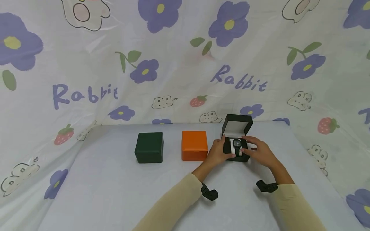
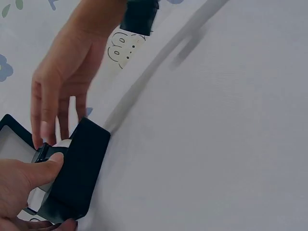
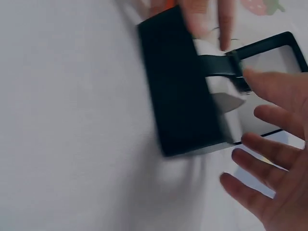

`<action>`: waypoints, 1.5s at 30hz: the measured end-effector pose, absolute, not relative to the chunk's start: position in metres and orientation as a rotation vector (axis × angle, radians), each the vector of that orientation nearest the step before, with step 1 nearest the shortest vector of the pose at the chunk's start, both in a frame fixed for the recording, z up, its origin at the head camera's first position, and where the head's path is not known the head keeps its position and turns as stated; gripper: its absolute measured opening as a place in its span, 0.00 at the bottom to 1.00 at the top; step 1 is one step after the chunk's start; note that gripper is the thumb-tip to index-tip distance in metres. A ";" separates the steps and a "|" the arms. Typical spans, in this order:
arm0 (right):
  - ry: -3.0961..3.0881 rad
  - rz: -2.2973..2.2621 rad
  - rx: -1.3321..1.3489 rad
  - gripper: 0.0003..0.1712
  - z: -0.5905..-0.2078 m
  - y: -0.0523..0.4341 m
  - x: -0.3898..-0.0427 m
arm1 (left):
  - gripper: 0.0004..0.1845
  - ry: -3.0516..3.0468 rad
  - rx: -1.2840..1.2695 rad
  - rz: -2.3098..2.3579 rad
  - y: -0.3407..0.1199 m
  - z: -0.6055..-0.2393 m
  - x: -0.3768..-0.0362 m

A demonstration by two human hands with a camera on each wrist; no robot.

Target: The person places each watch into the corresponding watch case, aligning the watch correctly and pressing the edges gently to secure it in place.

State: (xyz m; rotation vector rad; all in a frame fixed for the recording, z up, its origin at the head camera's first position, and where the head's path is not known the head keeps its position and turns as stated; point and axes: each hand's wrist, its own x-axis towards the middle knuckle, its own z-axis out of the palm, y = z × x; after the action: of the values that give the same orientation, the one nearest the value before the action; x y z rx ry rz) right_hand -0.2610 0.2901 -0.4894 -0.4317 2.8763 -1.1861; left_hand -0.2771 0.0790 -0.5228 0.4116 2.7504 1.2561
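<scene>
A black watch box stands at the right of the table, its lid raised. Inside, a black wristwatch is wrapped round a white cushion. My left hand grips the box's left side, its thumb across the front by the watch strap. In the left wrist view some of its fingers pass beneath the box. My right hand is at the box's right side. Its thumb touches the watch's edge, and the other fingers are spread, fairly straight, beside the box.
Left of the black box stand an orange box and a dark green box, both with lids down. All rest on a white-covered table. Behind hangs a patterned cloth with flowers and rabbits. Each wrist carries a black camera mount.
</scene>
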 end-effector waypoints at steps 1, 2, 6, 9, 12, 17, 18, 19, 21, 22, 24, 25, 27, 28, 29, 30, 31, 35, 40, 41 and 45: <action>2.902 -1.201 -0.413 0.33 -0.486 0.291 -0.261 | 0.52 2.746 0.413 1.273 0.079 -0.523 -0.276; 2.941 -1.210 -0.396 0.31 -0.482 0.292 -0.261 | 0.52 2.739 0.408 1.289 0.079 -0.524 -0.275; 3.121 -1.298 -0.289 0.22 -0.464 0.294 -0.265 | 0.53 2.724 0.398 1.338 0.078 -0.527 -0.271; 3.175 -1.425 -0.158 0.20 -0.451 0.293 -0.269 | 0.52 2.704 0.410 1.383 0.076 -0.530 -0.268; 3.183 -1.498 -0.045 0.22 -0.440 0.291 -0.275 | 0.52 2.679 0.418 1.445 0.074 -0.535 -0.267; 3.169 -1.457 -0.054 0.27 -0.430 0.290 -0.285 | 0.52 2.632 0.376 1.529 0.075 -0.542 -0.267; 3.146 -1.460 -0.080 0.28 -0.429 0.290 -0.286 | 0.53 2.625 0.362 1.536 0.075 -0.544 -0.266; 3.122 -1.460 -0.104 0.29 -0.428 0.290 -0.288 | 0.53 2.610 0.347 1.547 0.075 -0.544 -0.266; 3.071 -1.460 -0.157 0.31 -0.427 0.290 -0.292 | 0.53 2.595 0.322 1.563 0.076 -0.546 -0.265; 3.051 -1.448 -0.180 0.32 -0.427 0.289 -0.294 | 0.54 2.589 0.312 1.571 0.077 -0.546 -0.265; 3.018 -1.421 -0.218 0.35 -0.425 0.288 -0.298 | 0.54 2.580 0.295 1.591 0.077 -0.545 -0.265; 2.996 -1.414 -0.230 0.36 -0.425 0.287 -0.300 | 0.54 2.576 0.290 1.599 0.077 -0.545 -0.265; 2.956 -1.403 -0.250 0.39 -0.423 0.286 -0.304 | 0.53 2.573 0.286 1.610 0.077 -0.543 -0.265; 2.935 -1.401 -0.261 0.40 -0.423 0.285 -0.306 | 0.53 2.570 0.282 1.611 0.076 -0.542 -0.266; 2.917 -1.398 -0.269 0.40 -0.423 0.284 -0.308 | 0.53 2.568 0.279 1.612 0.076 -0.542 -0.266; 2.896 -1.400 -0.274 0.41 -0.423 0.284 -0.309 | 0.53 2.564 0.280 1.616 0.076 -0.541 -0.266; 2.880 -1.397 -0.279 0.41 -0.424 0.283 -0.311 | 0.53 2.558 0.280 1.617 0.076 -0.540 -0.266; 2.798 -1.392 -0.293 0.42 -0.425 0.281 -0.316 | 0.53 2.542 0.276 1.630 0.075 -0.537 -0.266; 2.748 -1.397 -0.289 0.40 -0.425 0.279 -0.319 | 0.52 2.541 0.274 1.630 0.074 -0.535 -0.267; 2.742 -1.407 -0.286 0.39 -0.425 0.278 -0.319 | 0.52 2.547 0.273 1.622 0.073 -0.534 -0.267; 2.704 -1.433 -0.284 0.37 -0.425 0.278 -0.319 | 0.52 2.554 0.261 1.610 0.073 -0.535 -0.269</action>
State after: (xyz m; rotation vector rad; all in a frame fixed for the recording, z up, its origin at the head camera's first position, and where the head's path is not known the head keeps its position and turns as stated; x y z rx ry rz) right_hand -0.3189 0.2775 -0.4245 -0.2843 2.7037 -1.4331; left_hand -0.2687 0.0733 -0.5348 0.2612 2.5537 1.6103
